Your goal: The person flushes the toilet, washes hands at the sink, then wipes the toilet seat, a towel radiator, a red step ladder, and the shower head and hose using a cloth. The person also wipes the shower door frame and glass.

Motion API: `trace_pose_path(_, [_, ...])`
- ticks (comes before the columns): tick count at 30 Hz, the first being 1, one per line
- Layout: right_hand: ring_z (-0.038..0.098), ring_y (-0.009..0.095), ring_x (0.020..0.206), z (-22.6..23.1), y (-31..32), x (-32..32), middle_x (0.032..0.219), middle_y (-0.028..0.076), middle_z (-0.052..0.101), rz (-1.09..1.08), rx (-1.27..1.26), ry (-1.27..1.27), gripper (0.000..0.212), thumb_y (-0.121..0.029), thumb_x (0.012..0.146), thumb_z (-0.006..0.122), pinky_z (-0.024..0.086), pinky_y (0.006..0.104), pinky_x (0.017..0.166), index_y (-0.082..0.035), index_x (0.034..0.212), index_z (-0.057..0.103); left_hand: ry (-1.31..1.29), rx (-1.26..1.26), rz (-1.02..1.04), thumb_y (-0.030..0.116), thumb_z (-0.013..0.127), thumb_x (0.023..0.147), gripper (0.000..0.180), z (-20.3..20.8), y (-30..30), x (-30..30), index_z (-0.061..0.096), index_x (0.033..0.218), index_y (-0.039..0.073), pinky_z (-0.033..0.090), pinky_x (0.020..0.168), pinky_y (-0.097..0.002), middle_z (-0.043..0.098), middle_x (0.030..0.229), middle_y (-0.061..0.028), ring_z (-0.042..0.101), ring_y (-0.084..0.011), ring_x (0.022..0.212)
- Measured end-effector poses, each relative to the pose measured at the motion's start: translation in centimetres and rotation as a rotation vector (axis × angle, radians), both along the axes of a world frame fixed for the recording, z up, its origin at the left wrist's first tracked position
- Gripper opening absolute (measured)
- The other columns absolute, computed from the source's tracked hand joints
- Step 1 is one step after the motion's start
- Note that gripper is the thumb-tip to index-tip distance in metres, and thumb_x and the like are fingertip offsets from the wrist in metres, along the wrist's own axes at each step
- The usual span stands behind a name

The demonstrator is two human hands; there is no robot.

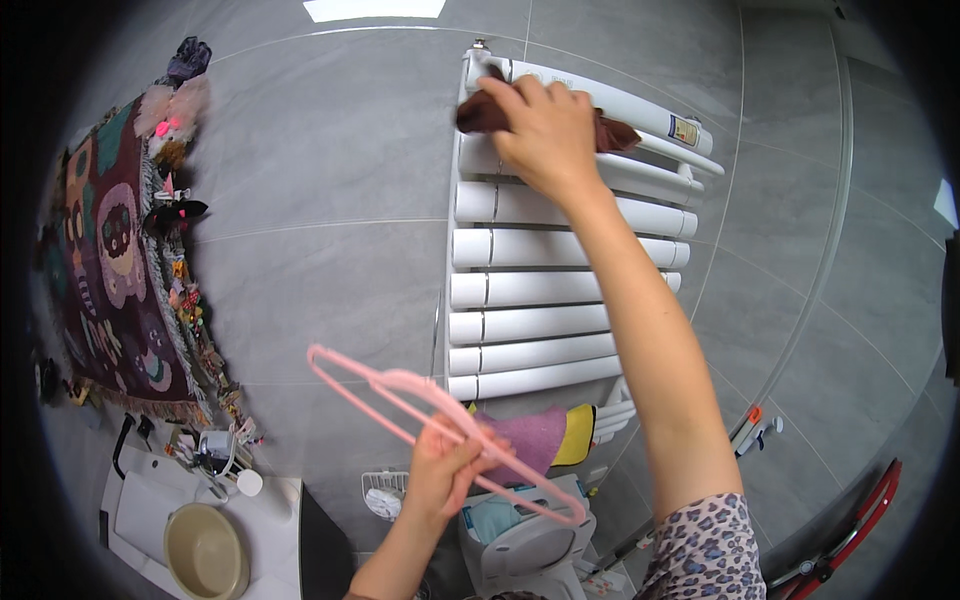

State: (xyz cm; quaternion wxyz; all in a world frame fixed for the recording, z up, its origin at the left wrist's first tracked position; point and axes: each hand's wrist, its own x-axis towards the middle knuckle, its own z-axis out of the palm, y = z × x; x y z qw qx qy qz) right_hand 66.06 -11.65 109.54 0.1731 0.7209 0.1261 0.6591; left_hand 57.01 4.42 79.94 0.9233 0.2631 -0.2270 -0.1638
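My left hand [445, 470] is closed around a pink clothes hanger [400, 380], held at a slant low in front of me. Up at the top of a white towel radiator [560, 245], my right hand [548, 130] grips a dark brown cloth [484, 113]. The cloth sticks out on both sides of the hand, over the uppermost bars. Its middle is hidden under my fingers, and its left end looks blurred. Lower on the radiator hang a purple cloth [525, 440] and a yellow cloth [577, 436].
A patterned rug-like hanging [120, 250] with hair ties along its edge covers the left wall. Below it, a beige basin [206, 550] stands on a white sink counter [285, 525]. A toilet [530, 550] is under the radiator. Something red-framed [870, 520] leans at lower right.
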Motion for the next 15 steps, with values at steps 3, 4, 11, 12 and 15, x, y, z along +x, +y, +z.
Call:
trace_pose_path(3, [0.064,0.028,0.074,1.9,3.7,1.5,0.083,0.008,0.065,-0.193,-0.004,0.159,0.027,-0.031,0.074,0.060,0.047,0.0421,0.063,-0.015,0.096,0.065,0.044,-0.036,-0.009,-0.006,0.058,0.082,0.031,-1.4,0.5,-0.1,0.042,0.108,-0.001,0.056,0.078,-0.0509,0.060,0.091,-0.0177,0.065,-0.0355,0.086])
trace_pose_path(4, [0.065,0.027,0.081,3.0,4.5,1.7,0.089,0.009,0.067,-0.322,0.066,0.373,0.029,-0.030,0.075,0.060,0.049,0.0405,0.065,-0.013,0.098,0.065,0.037,-0.048,-0.032,-0.004,0.059,0.082,0.028,-1.6,0.1,0.2,0.044,0.106,0.000,0.057,0.076,-0.0512,0.060,0.090,-0.0169,0.065,-0.0339,0.085])
trace_pose_path(11, [0.065,0.026,0.089,4.2,5.1,2.7,0.098,0.008,0.067,-0.597,-0.129,0.539,0.031,-0.030,0.081,0.058,0.051,0.0442,0.069,-0.015,0.107,0.062,-0.057,-0.167,-0.043,-0.004,0.062,0.081,0.029,-1.0,-3.0,1.9,0.044,0.103,-0.002,0.057,0.076,-0.0516,0.061,0.088,-0.0159,0.066,-0.0327,0.082])
trace_pose_path(12, [0.066,0.025,0.087,3.8,4.6,1.5,0.096,0.008,0.067,-0.464,-0.151,0.516,0.030,-0.031,0.080,0.058,0.051,0.0425,0.068,-0.016,0.106,0.062,-0.054,-0.183,-0.014,-0.005,0.062,0.080,0.031,-1.0,-3.3,2.2,0.044,0.105,-0.003,0.057,0.076,-0.0523,0.060,0.088,-0.0164,0.066,-0.0333,0.082])
trace_pose_path(15, [0.063,0.027,0.085,2.6,0.1,-1.0,0.092,0.008,0.066,0.016,-0.071,0.422,0.033,-0.038,0.081,0.055,0.049,0.0385,0.072,-0.015,0.104,0.059,-0.068,-0.127,0.026,-0.001,0.062,0.083,0.028,-0.9,-4.0,2.9,0.044,0.104,0.001,0.058,0.075,-0.0474,0.060,0.089,-0.0137,0.065,-0.0292,0.082])
